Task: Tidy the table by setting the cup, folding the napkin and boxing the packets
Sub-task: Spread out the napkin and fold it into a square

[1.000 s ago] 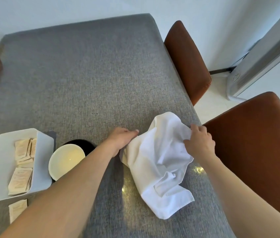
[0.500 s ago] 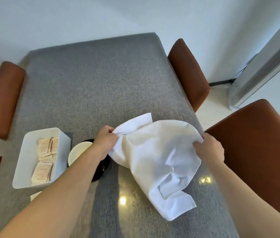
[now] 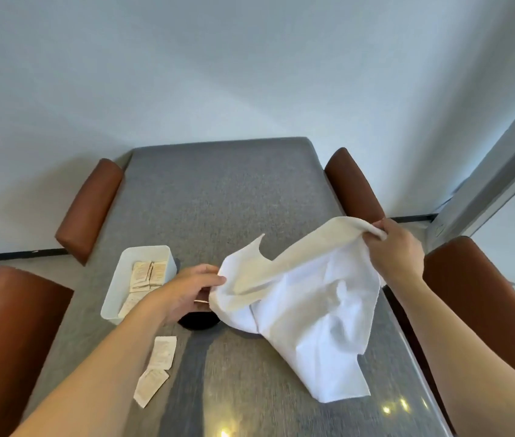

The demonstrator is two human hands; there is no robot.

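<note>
A white cloth napkin (image 3: 306, 307) hangs lifted above the grey table (image 3: 218, 197), its lower end trailing on the surface. My left hand (image 3: 186, 288) pinches its left edge. My right hand (image 3: 394, 250), raised higher, grips the upper right corner. A white box (image 3: 114, 291) at the left holds several beige packets (image 3: 147, 274). Two loose packets (image 3: 163, 353) lie on the table near my left forearm. The cup is hidden behind my left hand; only its dark saucer (image 3: 197, 321) shows.
Brown chairs stand around the table: two on the left (image 3: 89, 209) and two on the right (image 3: 353, 184). A pale wall rises behind. A white appliance or door frame (image 3: 483, 197) stands at the far right.
Both hands have lifted the napkin off the table and spread it apart, the right hand rising higher. The view has tilted up, showing more wall and two loose packets.
</note>
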